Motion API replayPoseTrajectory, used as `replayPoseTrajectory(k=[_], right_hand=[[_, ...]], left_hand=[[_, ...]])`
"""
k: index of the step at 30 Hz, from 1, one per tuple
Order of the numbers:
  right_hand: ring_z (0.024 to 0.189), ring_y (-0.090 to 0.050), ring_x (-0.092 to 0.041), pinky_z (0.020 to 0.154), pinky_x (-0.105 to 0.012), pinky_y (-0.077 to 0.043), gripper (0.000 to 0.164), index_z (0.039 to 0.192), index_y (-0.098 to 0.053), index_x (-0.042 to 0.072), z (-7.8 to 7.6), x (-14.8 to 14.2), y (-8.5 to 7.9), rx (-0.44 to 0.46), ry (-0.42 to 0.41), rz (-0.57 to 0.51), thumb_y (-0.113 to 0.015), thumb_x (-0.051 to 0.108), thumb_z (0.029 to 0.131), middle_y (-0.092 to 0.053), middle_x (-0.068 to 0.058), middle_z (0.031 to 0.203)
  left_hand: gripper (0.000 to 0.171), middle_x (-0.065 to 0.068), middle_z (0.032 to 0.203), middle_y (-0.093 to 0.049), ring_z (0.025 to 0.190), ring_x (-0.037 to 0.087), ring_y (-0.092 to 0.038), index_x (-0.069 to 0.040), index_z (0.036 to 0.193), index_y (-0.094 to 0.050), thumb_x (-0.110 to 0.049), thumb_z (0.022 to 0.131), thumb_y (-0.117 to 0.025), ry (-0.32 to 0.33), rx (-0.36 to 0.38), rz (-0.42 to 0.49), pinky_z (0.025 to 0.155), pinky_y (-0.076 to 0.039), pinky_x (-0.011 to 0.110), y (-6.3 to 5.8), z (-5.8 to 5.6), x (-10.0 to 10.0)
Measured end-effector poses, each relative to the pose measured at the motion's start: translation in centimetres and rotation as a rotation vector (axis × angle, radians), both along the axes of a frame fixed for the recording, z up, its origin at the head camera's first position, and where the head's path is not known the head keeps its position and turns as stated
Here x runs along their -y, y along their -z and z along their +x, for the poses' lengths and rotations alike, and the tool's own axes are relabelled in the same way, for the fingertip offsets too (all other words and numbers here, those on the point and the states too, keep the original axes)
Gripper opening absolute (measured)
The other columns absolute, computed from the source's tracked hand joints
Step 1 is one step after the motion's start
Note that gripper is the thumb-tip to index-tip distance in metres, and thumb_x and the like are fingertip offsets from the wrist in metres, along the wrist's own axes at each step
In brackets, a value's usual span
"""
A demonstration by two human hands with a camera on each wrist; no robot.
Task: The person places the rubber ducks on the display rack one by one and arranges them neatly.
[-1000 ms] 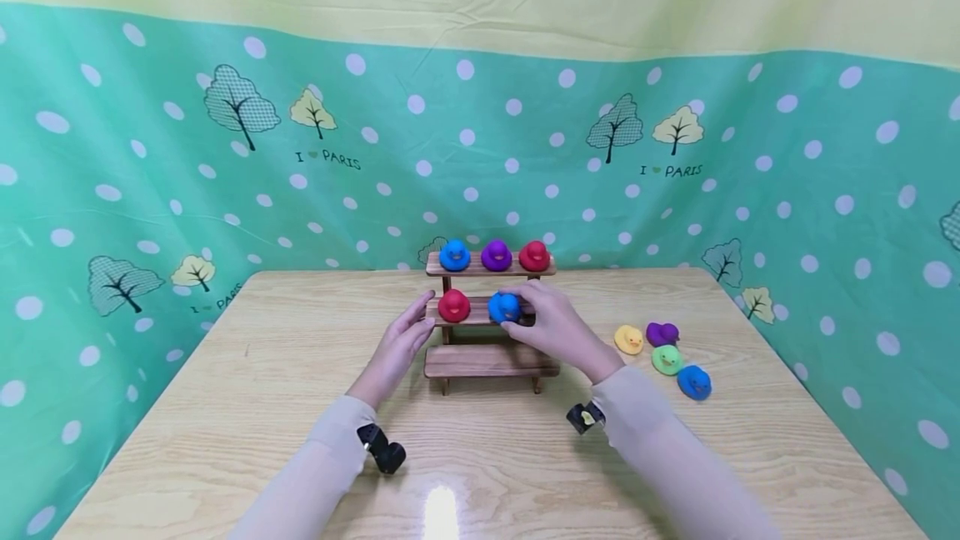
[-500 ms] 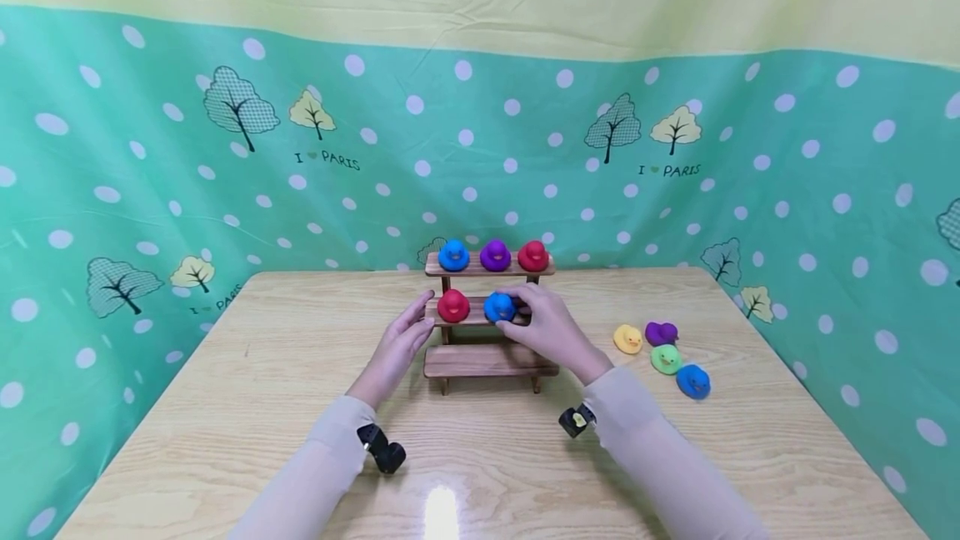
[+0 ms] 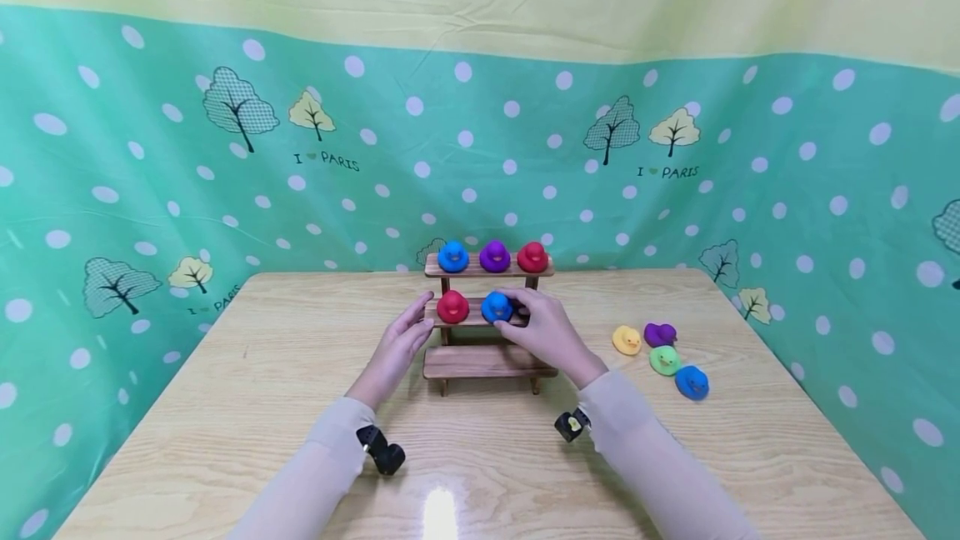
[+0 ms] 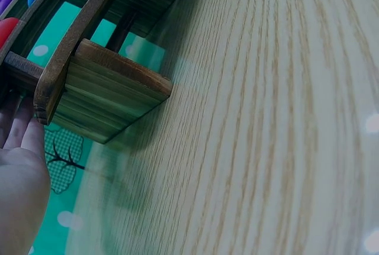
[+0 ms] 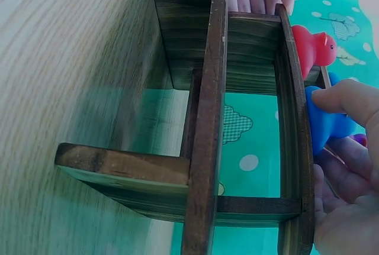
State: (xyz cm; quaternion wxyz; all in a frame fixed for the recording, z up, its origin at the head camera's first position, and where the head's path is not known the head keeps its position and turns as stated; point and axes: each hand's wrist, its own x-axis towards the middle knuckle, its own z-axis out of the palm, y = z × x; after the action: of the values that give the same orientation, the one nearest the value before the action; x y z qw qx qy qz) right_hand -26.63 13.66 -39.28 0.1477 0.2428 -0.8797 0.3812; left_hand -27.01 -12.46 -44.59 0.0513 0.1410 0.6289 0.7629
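Note:
A small three-tier wooden shelf (image 3: pixel 491 362) stands on the table. My right hand (image 3: pixel 551 330) pinches a blue rubber duck (image 3: pixel 497 307) at the middle of the second tier; in the right wrist view the thumb presses against the duck's side (image 5: pixel 320 126). To its left on that tier sits a red duck (image 3: pixel 453 307). My left hand (image 3: pixel 395 352) touches the shelf's left end, its fingers fairly straight; the left wrist view shows the fingertips at the side board. On the top tier are a blue duck (image 3: pixel 453 257), a purple duck (image 3: pixel 495 257) and a red duck (image 3: pixel 532 257).
Right of the shelf, a yellow duck (image 3: pixel 627 340), a purple duck (image 3: pixel 660 334), a green duck (image 3: pixel 664 360) and another blue duck (image 3: pixel 692 382) lie close together on the wooden table (image 3: pixel 247 407). A polka-dot cloth (image 3: pixel 480 132) hangs behind.
My right hand has slid slightly left along the second tier with the blue duck, nearer to the red one. The left hand has stayed at the shelf's left end.

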Motion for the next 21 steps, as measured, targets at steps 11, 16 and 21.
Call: replayPoseTrajectory(k=[11, 16, 21], right_hand=[[0.107, -0.064, -0.026, 0.094, -0.039, -0.056, 0.050, 0.132, -0.065, 0.004, 0.06, 0.03, 0.01, 0.013, 0.005, 0.004, -0.080, 0.013, 0.085, -0.067, -0.012, 0.121], [0.110, -0.063, -0.027, 0.096, -0.040, -0.055, 0.053, 0.135, -0.063, 0.005, 0.04, -0.10, 0.08, 0.025, 0.013, 0.022, -0.080, 0.015, 0.086, -0.065, -0.012, 0.123], [0.112, -0.061, -0.025, 0.097, -0.040, -0.054, 0.055, 0.136, -0.062, 0.007, 0.17, -0.26, 0.27, 0.015, 0.012, 0.017, -0.082, 0.016, 0.085, -0.065, -0.010, 0.123]], left_hand=[[0.056, 0.014, 0.165, -0.012, 0.151, 0.024, -0.012, -0.005, 0.158, -0.027, -0.012, 0.106, -0.046, 0.005, -0.001, -0.011, 0.120, -0.026, 0.034, -0.01, 0.04, 0.07], [0.056, 0.014, 0.165, -0.012, 0.151, 0.025, -0.011, -0.005, 0.158, -0.027, -0.012, 0.106, -0.047, 0.007, -0.005, -0.009, 0.120, -0.025, 0.036, -0.01, 0.08, 0.08], [0.056, 0.015, 0.165, -0.012, 0.151, 0.027, -0.011, -0.005, 0.158, -0.026, -0.013, 0.106, -0.046, 0.009, -0.011, -0.021, 0.121, -0.023, 0.037, 0.05, 0.05, 0.14]])
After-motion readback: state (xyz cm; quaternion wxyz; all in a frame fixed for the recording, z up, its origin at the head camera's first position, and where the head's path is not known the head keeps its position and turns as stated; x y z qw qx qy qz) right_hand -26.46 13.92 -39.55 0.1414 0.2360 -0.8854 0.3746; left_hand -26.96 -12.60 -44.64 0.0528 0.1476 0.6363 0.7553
